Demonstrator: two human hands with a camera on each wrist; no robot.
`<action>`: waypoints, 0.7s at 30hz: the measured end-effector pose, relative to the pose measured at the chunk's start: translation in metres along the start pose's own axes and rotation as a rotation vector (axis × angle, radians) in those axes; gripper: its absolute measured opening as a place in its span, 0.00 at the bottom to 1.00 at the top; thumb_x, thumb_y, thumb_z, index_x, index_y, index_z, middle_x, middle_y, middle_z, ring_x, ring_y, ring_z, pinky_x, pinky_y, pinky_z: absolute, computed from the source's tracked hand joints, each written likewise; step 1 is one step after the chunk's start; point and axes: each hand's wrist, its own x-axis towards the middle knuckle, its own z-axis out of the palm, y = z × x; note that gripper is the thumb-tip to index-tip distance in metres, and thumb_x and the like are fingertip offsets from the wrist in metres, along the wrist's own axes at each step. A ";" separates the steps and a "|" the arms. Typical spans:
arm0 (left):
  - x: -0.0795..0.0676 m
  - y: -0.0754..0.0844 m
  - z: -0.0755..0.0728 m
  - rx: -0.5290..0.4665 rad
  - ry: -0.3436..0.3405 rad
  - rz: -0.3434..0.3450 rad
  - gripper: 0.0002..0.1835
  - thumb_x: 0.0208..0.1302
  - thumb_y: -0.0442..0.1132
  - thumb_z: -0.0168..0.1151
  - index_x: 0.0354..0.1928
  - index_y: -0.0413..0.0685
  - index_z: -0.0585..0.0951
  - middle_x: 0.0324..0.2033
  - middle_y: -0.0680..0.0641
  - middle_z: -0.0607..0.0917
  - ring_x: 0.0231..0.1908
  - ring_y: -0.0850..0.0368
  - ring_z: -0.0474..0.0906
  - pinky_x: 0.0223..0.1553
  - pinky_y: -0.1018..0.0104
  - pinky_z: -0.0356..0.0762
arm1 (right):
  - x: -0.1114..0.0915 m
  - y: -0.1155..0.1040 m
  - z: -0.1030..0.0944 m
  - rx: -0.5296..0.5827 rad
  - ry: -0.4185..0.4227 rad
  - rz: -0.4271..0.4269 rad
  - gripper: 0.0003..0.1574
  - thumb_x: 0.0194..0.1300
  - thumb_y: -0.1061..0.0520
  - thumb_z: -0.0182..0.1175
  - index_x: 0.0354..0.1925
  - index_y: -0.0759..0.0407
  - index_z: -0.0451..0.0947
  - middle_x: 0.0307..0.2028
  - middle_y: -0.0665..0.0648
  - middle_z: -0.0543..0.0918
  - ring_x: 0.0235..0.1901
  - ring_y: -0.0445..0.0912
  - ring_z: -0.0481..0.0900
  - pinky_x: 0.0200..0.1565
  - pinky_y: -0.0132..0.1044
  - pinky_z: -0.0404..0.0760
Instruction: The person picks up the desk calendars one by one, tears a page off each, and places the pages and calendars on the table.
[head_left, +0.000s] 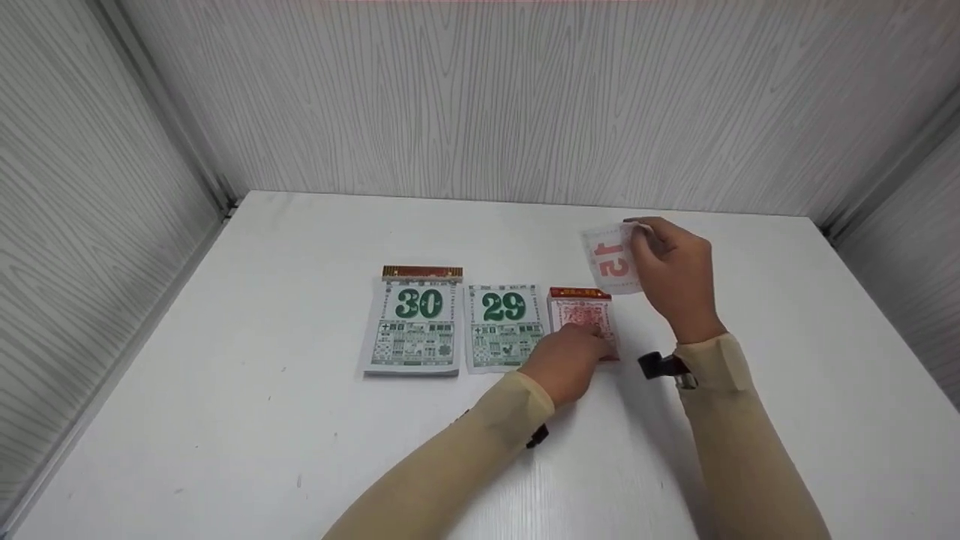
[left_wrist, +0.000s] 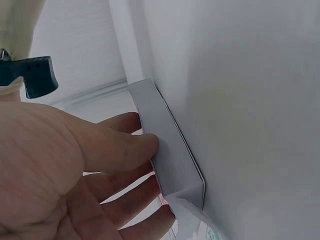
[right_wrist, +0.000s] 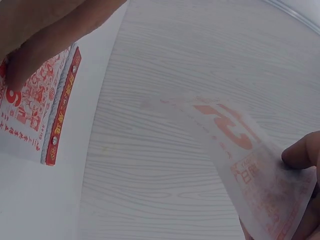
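Note:
A small tear-off calendar (head_left: 579,306) with a red printed face and a red header strip lies on the white table. My left hand (head_left: 566,364) holds it at its lower end, fingers over the printed face. In the left wrist view, the thumb presses the thick grey-white bottom edge of the pad (left_wrist: 172,150). Up and to the right, my right hand (head_left: 675,266) pinches a thin loose sheet (head_left: 611,262) with a red 15 showing sideways. That sheet (right_wrist: 235,150) hangs curved and apart from the calendar in the right wrist view.
Left of the small calendar lies a loose sheet (head_left: 505,307) with a green 29. Beyond it is a thicker calendar (head_left: 412,330) showing a green 30 under a red and gold header. Grey wood-grain panels (head_left: 480,97) enclose the table (head_left: 225,420) at the back and sides.

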 end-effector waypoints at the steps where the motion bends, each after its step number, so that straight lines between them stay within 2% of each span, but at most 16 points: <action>1: 0.000 -0.001 0.000 -0.006 0.006 0.002 0.15 0.76 0.36 0.58 0.56 0.58 0.88 0.53 0.54 0.88 0.56 0.57 0.83 0.60 0.66 0.77 | 0.000 0.000 0.000 -0.006 -0.006 0.001 0.15 0.76 0.59 0.57 0.46 0.62 0.89 0.41 0.59 0.91 0.37 0.46 0.88 0.34 0.18 0.76; 6: -0.002 -0.004 0.000 0.004 0.012 0.024 0.16 0.76 0.35 0.58 0.57 0.57 0.88 0.55 0.53 0.88 0.59 0.57 0.81 0.64 0.65 0.75 | -0.001 0.000 -0.003 -0.033 -0.051 0.019 0.15 0.76 0.58 0.56 0.48 0.61 0.89 0.44 0.59 0.90 0.41 0.46 0.87 0.36 0.18 0.75; 10: -0.001 -0.003 -0.001 0.004 -0.015 0.007 0.16 0.77 0.36 0.59 0.58 0.58 0.87 0.56 0.54 0.87 0.61 0.57 0.80 0.67 0.64 0.72 | 0.000 0.000 -0.010 -0.045 -0.109 0.045 0.15 0.77 0.58 0.56 0.49 0.61 0.89 0.46 0.61 0.90 0.41 0.49 0.87 0.35 0.18 0.75; 12: 0.000 -0.003 -0.001 -0.005 -0.025 -0.019 0.16 0.77 0.37 0.59 0.58 0.59 0.87 0.57 0.55 0.87 0.61 0.57 0.79 0.67 0.64 0.72 | 0.001 0.002 -0.014 -0.070 -0.155 0.065 0.16 0.77 0.57 0.56 0.50 0.61 0.88 0.46 0.62 0.90 0.40 0.50 0.87 0.35 0.23 0.78; 16: -0.001 -0.001 0.001 0.008 -0.045 -0.059 0.16 0.76 0.37 0.59 0.59 0.60 0.87 0.58 0.55 0.85 0.61 0.57 0.78 0.67 0.65 0.71 | 0.003 0.013 -0.021 -0.182 -0.245 0.098 0.17 0.77 0.57 0.56 0.52 0.62 0.87 0.50 0.63 0.88 0.46 0.54 0.87 0.48 0.45 0.83; 18: -0.001 0.000 0.001 0.036 -0.049 -0.057 0.16 0.75 0.36 0.61 0.59 0.60 0.87 0.59 0.54 0.84 0.61 0.57 0.77 0.67 0.65 0.71 | 0.005 0.022 -0.024 -0.228 -0.248 0.115 0.17 0.78 0.58 0.55 0.54 0.63 0.86 0.52 0.64 0.87 0.50 0.56 0.85 0.54 0.53 0.80; 21: -0.002 0.001 0.002 0.095 -0.049 -0.028 0.17 0.74 0.35 0.63 0.60 0.59 0.86 0.60 0.53 0.83 0.60 0.56 0.77 0.68 0.65 0.71 | 0.007 0.034 -0.028 -0.237 -0.198 0.132 0.18 0.78 0.58 0.54 0.57 0.64 0.85 0.54 0.64 0.86 0.54 0.57 0.83 0.57 0.55 0.77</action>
